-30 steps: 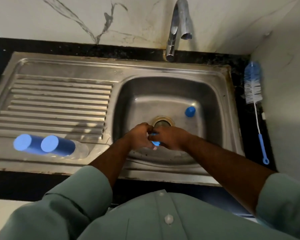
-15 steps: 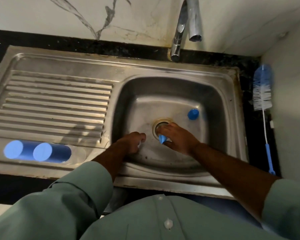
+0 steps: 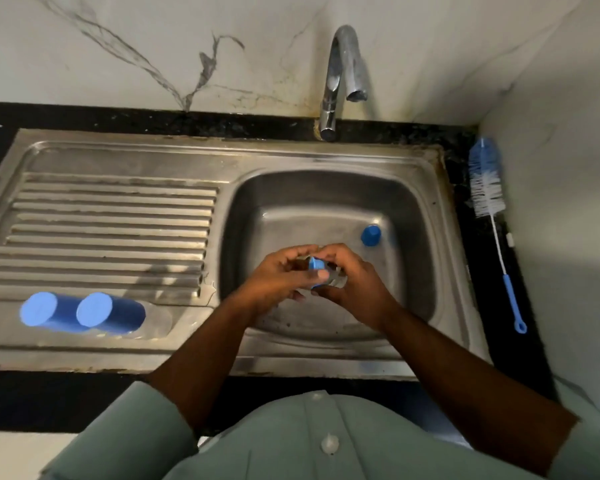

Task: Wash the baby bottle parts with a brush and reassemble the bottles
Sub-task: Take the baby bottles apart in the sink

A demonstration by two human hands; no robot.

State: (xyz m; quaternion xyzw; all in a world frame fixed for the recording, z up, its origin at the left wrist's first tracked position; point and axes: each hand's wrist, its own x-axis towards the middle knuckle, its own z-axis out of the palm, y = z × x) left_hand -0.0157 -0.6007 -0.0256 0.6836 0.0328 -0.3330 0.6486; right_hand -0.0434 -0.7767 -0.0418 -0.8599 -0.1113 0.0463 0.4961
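Bottle parts sit in three places, and the nearest is a small blue part (image 3: 315, 264) held over the front of the sink basin (image 3: 243, 216) between both hands. Left hand (image 3: 278, 275) has its fingers curled round the part from the left side, and right hand (image 3: 352, 282) pinches it from the right along with something clear that I cannot make out. Both hands are closed on that one piece, well above the drain, which they hide.

Along the front edge of the draining board, towards its left corner, two bottles (image 3: 84, 315) lie on their sides, side by side and touching, blue with paler flat ends facing the camera and clear tips pointing towards the basin. They look put together, though I cannot tell whether they have been washed.

Farther in, a second blue cap (image 3: 371, 234) stands on the basin floor near its right wall, apart from the hands.

On the dark surface along the right edge of the sink lies the bottle brush (image 3: 489, 188), untouched, bristles towards the back corner. At the back edge the tap (image 3: 340, 77) shows no water running.

My judgement is that the task is at an early or middle stage, with brushing of these loose parts and their fitting yet to come
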